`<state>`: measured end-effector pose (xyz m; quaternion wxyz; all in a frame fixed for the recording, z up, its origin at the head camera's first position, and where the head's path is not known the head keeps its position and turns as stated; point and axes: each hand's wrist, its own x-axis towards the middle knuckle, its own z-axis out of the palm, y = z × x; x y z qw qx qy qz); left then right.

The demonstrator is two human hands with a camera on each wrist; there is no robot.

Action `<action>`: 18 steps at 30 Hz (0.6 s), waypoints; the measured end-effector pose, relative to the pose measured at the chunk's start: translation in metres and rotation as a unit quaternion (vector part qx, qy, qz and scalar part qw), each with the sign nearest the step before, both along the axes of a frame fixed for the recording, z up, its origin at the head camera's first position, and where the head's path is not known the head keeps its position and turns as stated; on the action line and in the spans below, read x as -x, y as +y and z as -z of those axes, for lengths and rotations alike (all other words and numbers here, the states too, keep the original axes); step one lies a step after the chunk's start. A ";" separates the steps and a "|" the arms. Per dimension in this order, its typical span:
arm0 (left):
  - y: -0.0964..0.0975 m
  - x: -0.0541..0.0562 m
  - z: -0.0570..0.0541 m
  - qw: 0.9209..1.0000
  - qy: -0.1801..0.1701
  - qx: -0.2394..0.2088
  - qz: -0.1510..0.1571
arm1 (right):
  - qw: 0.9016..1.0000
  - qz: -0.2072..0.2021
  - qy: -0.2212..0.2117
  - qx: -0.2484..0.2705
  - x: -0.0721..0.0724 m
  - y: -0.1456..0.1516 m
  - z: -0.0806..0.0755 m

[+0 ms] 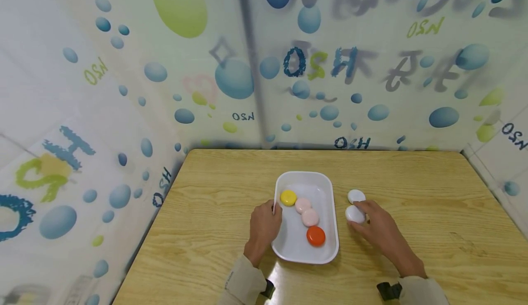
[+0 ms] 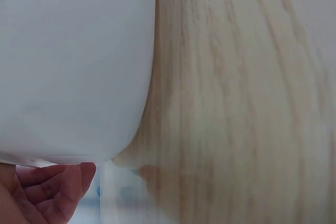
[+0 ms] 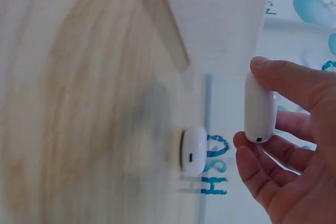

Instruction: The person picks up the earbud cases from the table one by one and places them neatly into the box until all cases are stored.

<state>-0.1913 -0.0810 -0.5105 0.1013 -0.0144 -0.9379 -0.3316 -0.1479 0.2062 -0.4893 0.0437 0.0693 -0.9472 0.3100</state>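
A white rectangular tray [image 1: 303,255] stands on the wooden table, holding a yellow round disc [image 1: 288,198], two pale pink discs [image 1: 310,217] and a red-orange disc [image 1: 316,236]. My left hand [image 1: 265,227] grips the tray's left rim; the left wrist view shows its curled fingers [image 2: 71,187] at the tray's edge. To the right of the tray, my right hand [image 1: 381,229] pinches a glossy white disc [image 3: 260,109] between thumb and fingers, raised off the table. This disc has a small dark slot in its edge. A second white disc [image 3: 194,151] lies on the table just beyond it.
The wooden table [image 1: 214,195] extends to both sides of the tray. Behind it and to the left hang pale sheets [image 1: 198,126] printed with blue and green ovals and letters, reaching the table's back edge.
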 end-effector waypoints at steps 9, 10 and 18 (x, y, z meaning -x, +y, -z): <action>-0.001 0.000 0.002 1.000 0.006 0.001 0.001 | 1.000 -0.003 -0.012 0.007 0.005 -0.021 -0.016; -0.001 0.000 0.002 1.000 0.006 0.001 0.001 | 1.000 -0.005 -0.014 0.008 0.006 -0.023 -0.017; -0.001 0.000 0.001 1.000 -0.010 -0.008 0.006 | 0.999 -0.025 -0.032 0.033 0.011 -0.042 -0.021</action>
